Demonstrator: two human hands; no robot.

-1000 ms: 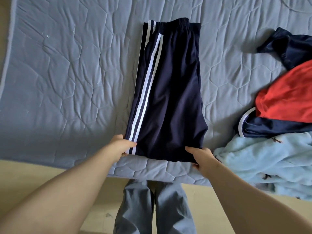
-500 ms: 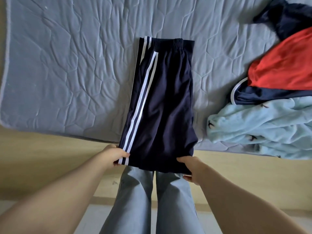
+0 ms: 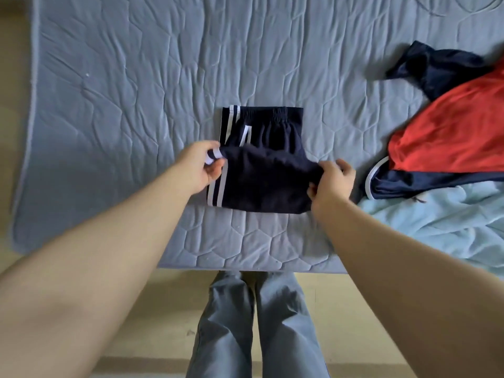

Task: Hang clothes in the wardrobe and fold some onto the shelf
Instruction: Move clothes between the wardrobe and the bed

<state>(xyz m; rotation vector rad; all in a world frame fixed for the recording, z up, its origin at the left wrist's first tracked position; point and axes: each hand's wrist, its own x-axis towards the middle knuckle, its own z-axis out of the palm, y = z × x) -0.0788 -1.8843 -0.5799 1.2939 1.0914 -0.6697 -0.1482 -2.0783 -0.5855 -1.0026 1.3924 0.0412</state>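
Navy track pants point(image 3: 261, 184) are lying on the quilted mattress point(image 3: 122, 91), near the middle of its front edge, with the elastic waistband pointing toward the far edge. The lower portion is sitting doubled over the upper portion. White side stripes are showing along the left side.

The left hand point(image 3: 201, 166) is pinching the striped hem corner between thumb and fingers. The right hand point(image 3: 331, 181) is grasping the opposite corner of the same top layer, with its fingers curled round the cloth edge. The top layer is spanning between the two hands. Both forearms are reaching in over the front edge of the mattress.

Toward the right edge a heap of clothes is lying: a red garment point(image 3: 450, 126), a dark navy garment point(image 3: 436, 69) on its far side, and a light blue fleece point(image 3: 450, 230) at the front. Bare quilting is separating the heap from the pants.

The person is standing at the front edge, grey-blue trouser legs point(image 3: 259, 323) showing over a tan floor point(image 3: 136, 323).
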